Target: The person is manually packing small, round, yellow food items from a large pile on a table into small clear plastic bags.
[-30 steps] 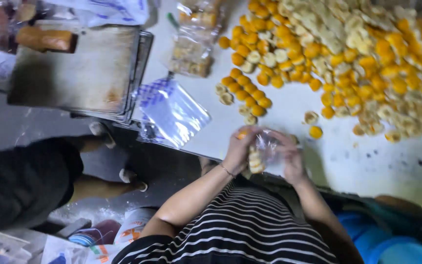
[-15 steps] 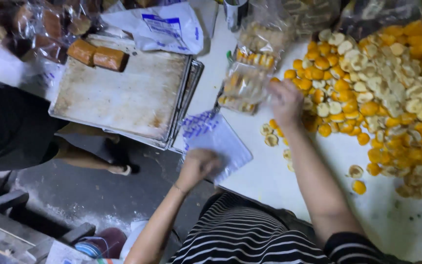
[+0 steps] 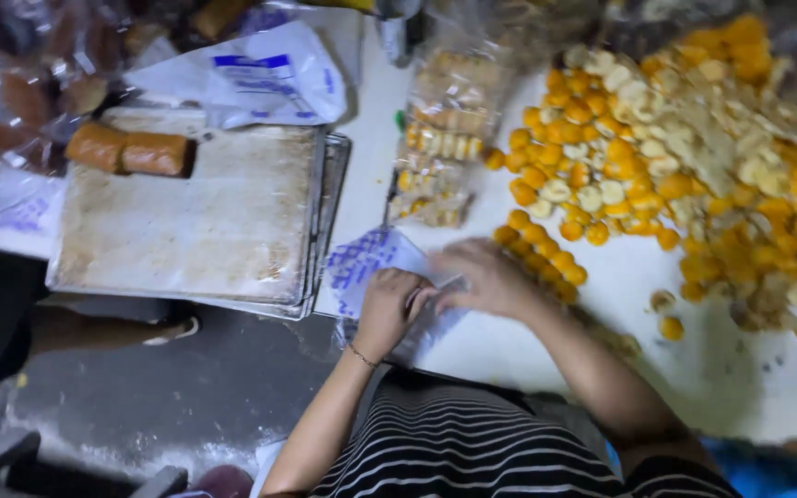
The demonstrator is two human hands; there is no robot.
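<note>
1. We take this for a small bakery's packing area.
2. At two o'clock, a heap of orange and pale biscuits lies loose on the white table.
3. At twelve o'clock sit filled clear biscuit bags.
4. At ten o'clock, stacked worn baking trays carry two brown loaves.
</note>
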